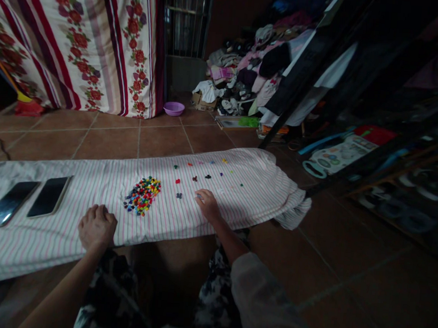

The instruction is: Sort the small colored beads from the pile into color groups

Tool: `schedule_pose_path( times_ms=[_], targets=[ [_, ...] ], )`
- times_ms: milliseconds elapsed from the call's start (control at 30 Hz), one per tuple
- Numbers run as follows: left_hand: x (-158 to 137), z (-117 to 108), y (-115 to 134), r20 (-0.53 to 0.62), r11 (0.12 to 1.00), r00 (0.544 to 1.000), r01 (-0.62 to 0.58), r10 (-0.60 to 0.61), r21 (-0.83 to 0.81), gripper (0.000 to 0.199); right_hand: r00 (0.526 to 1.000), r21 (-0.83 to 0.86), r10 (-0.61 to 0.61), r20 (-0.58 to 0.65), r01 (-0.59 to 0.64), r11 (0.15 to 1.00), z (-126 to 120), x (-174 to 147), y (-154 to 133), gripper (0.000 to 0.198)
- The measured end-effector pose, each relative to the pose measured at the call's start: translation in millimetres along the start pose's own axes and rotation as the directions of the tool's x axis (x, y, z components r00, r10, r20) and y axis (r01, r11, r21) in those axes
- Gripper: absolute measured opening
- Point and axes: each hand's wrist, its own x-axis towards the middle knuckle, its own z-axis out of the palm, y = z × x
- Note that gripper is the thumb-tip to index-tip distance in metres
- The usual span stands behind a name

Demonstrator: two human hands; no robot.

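My right hand (207, 205) is over the striped cloth (254, 201), its fingertips pinched on a small grey-blue bead (198, 196). Just left of it lies a grey cluster of beads (179, 195). Beyond are more small single-colour groups, among them a red cluster (178, 181), a brown cluster (194, 179) and a black cluster (208, 176). A mixed pile of colourful beads (142, 196) sits between my hands. My left hand (97, 225) rests curled on the cloth near the front edge, left of the pile; its palm side is hidden.
Two phones, a dark phone (8, 204) and a light-edged phone (49, 197), lie at the cloth's left. Past the table are a floral curtain (81, 44), a purple basin (174, 109) and a heap of clothes (251, 71). A dark rack post (294, 109) stands at the right.
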Motion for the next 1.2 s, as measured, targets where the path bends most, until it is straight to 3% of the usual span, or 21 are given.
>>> schedule_pose_path(
  times_ms=[300,1200],
  targets=[
    [0.2,-2.4,1.9,0.017,0.999,1.000,-0.002,0.001,0.042,0.046,0.999,0.018,-0.015,0.049,0.015,1.000,-3.0,4.2,-0.7,0.016],
    [-1.1,-7.0,8.9,0.027,0.998,0.998,0.049,-0.050,0.036,0.044,0.995,0.099,0.095,-0.032,-0.092,0.991,-0.2,-1.4,4.0,0.026]
  ],
)
